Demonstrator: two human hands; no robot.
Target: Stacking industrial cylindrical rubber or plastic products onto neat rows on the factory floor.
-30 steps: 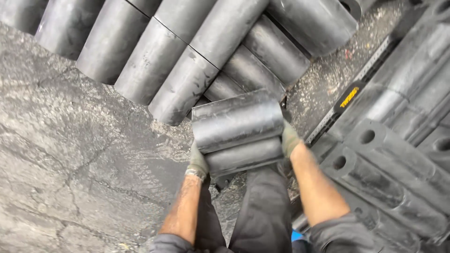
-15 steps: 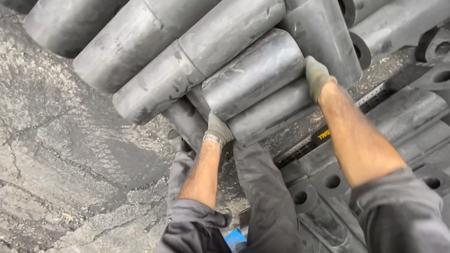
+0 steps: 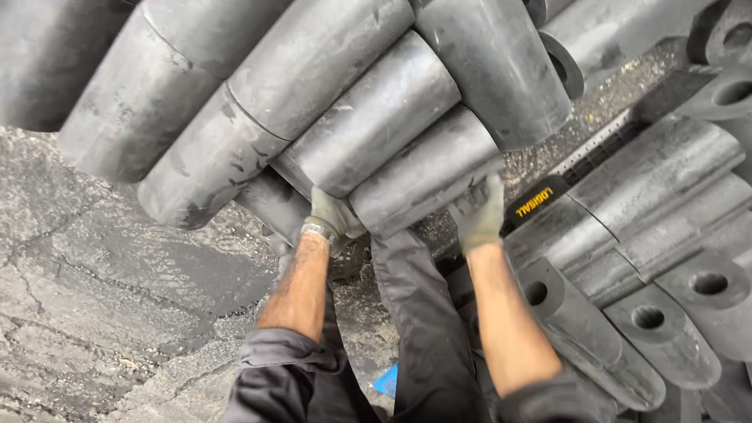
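Scene: a person in dark grey work clothes and grey gloves bends over a stack of dark cylinders on cracked, gritty ground [image 3: 102, 274].
Left hand: the gloved left hand [image 3: 329, 218] is curled under the near end of the lower cylinder [image 3: 427, 174], fingers closed against its underside, taking its weight.
Right hand: the gloved right hand [image 3: 478, 211] is spread, fingers pointing up, pressed flat against the right-hand near edge of the same cylinder; it steadies rather than wraps.
Lower cylinder: dull black, lying tilted up to the right, held between both hands at the front of the stack, touching the upper cylinder [image 3: 368, 121] that lies along it.
Stack: more grey-black rolls [image 3: 211, 149] lie side by side behind, slanting the same way.
To the right: flatter dark blocks with round holes [image 3: 650, 317] lie in a row, just beside a black bar with yellow lettering [image 3: 536, 202].
Below: a small blue scrap [image 3: 386, 381] shows between the legs.
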